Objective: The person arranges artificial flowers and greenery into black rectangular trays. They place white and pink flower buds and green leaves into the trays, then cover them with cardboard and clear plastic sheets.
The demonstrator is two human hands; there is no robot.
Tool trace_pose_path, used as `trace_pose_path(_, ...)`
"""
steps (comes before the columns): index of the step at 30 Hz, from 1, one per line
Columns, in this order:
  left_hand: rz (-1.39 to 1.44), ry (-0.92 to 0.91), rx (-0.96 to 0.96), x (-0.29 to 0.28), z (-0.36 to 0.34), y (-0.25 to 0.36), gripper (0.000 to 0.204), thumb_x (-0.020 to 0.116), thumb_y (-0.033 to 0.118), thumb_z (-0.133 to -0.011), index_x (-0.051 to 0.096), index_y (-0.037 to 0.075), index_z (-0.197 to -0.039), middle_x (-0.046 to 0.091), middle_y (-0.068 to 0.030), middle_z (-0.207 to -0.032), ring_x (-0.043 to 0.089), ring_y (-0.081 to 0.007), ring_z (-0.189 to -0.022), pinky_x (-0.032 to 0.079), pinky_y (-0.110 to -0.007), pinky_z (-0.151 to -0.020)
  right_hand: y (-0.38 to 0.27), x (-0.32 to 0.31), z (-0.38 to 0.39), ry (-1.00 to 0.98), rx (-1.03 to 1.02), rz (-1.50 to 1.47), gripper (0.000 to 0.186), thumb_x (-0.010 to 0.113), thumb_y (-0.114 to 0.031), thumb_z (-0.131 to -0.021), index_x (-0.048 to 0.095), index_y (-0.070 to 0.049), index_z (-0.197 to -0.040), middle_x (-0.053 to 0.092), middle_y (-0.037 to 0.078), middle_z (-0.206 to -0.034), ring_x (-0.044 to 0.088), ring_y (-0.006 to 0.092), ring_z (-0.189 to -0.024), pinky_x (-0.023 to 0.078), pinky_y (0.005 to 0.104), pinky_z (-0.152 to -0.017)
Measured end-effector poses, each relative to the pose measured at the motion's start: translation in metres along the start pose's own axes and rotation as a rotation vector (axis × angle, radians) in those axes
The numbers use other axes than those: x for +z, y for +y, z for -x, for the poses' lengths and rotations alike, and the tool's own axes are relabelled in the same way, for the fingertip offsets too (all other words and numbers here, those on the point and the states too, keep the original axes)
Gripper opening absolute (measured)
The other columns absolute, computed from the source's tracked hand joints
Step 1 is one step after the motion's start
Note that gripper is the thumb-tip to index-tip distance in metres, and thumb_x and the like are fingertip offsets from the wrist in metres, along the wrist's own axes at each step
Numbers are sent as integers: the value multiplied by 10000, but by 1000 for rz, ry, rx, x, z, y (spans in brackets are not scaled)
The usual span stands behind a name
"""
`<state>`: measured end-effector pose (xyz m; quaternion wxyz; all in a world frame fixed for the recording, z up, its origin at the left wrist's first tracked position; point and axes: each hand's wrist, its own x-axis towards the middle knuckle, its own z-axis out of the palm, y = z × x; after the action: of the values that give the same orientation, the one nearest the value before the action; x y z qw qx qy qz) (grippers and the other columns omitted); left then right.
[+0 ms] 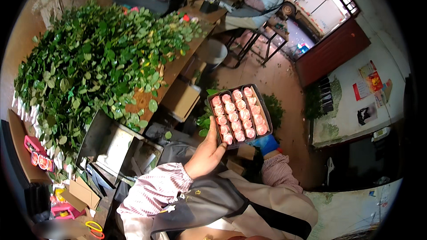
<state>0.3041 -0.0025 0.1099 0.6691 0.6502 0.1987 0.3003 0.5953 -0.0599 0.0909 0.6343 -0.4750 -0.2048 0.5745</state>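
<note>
From our head we look down and forward through one wide fisheye: our grey apron (195, 202) lies nearest, the rose tray (264, 108) close at centre, the white truck (316, 1) far right.

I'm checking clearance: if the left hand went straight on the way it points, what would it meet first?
Most likely the black tray of pink flowers: the left hand holds its lower-left corner. Past that, green leaves appear roughly in line, but one view leaves their depth unclear.
</note>
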Motion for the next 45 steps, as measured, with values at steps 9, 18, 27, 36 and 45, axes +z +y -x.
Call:
trace_pose_path(9, -59, 68, -187, -11, 0, -38, 905, 541, 92, -1030, -131, -52, -1619, 328, -279, -1642, 376, -308, -1513, 292, -311, -1204, 48, -11, -15, 52, 188, -2, 478, 563, -436, -1066, 621, -51, -1344, 668, 89, -1289, 643, 258, -1165, 521, 404, -1000)
trace_pose_path(18, 28, 26, -240, -21, -8, -43, 948, 513, 61, -963, -189, -89, -1583, 219, -382, -1635, 354, -422, -1510, 301, -356, -1218, 57, -10, -35, 39, 261, 14, 459, 570, -423, -1066, 618, -66, -1350, 663, 74, -1289, 635, 239, -1159, 519, 393, -992)
trace_pose_path(27, 140, 218, -229, -28, -5, -52, 905, 652, 134, -940, 61, -78, -1592, 279, -332, -1581, 364, -446, -1475, 311, -424, -1219, 66, 5, -53, -21, 303, 57, 441, 576, -410, -1065, 616, -80, -1355, 659, 58, -1290, 628, 221, -1154, 517, 382, -985)
trace_pose_path(36, -341, 455, 74, -58, -11, -47, 374, 769, 95, -824, 631, 104, -1172, 275, -319, -1536, 341, -524, -1442, 363, -506, -1173, 88, 22, -54, -84, 402, 114, 424, 583, -397, -1064, 614, -95, -1360, 654, 43, -1291, 621, 202, -1149, 516, 371, -977)
trace_pose_path(45, -540, 522, 12, -63, 4, -51, 378, 831, 141, -728, 616, -1, -1004, 406, -318, -1425, 451, -506, -1274, 431, -529, -1077, 101, 30, -50, -112, 484, 150, 409, 589, -384, -1063, 611, -109, -1365, 649, 27, -1291, 613, 184, -1144, 514, 361, -970)
